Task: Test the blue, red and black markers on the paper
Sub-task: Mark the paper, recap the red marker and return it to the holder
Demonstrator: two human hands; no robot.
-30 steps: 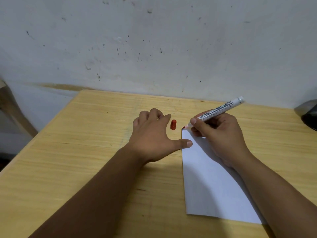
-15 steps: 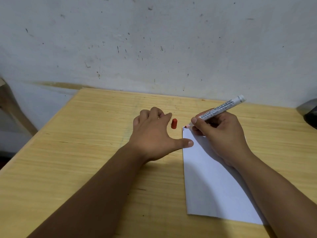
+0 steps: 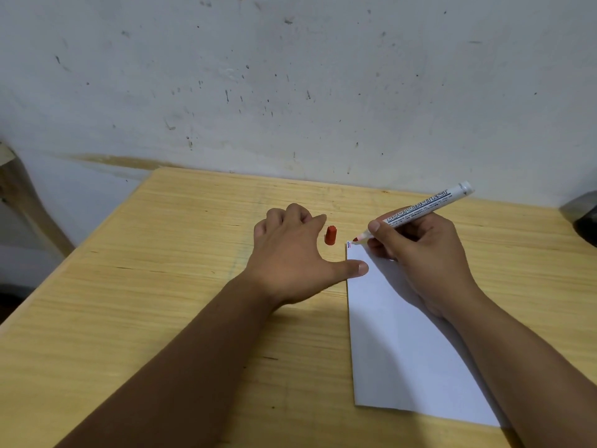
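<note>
A white sheet of paper (image 3: 400, 344) lies on the wooden table (image 3: 161, 302). My right hand (image 3: 426, 253) grips an uncapped red marker (image 3: 423, 205) with a white printed barrel, its red tip at the paper's far left corner, where short blue and red marks (image 3: 349, 243) show. The marker's red cap (image 3: 330, 235) lies on the table just left of that corner. My left hand (image 3: 297, 253) rests flat on the table, holding nothing, fingers curled at the far side and thumb tip on the paper's left edge. No blue or black marker is in view.
A stained white wall (image 3: 290, 92) rises right behind the table. A dark object (image 3: 584, 218) sits at the table's far right edge, partly cut off. A wooden frame piece (image 3: 29, 208) stands to the left beyond the table.
The red marker's tip has shifted slightly right along the paper's top corner, leaving a short red mark. My left hand stays in place.
</note>
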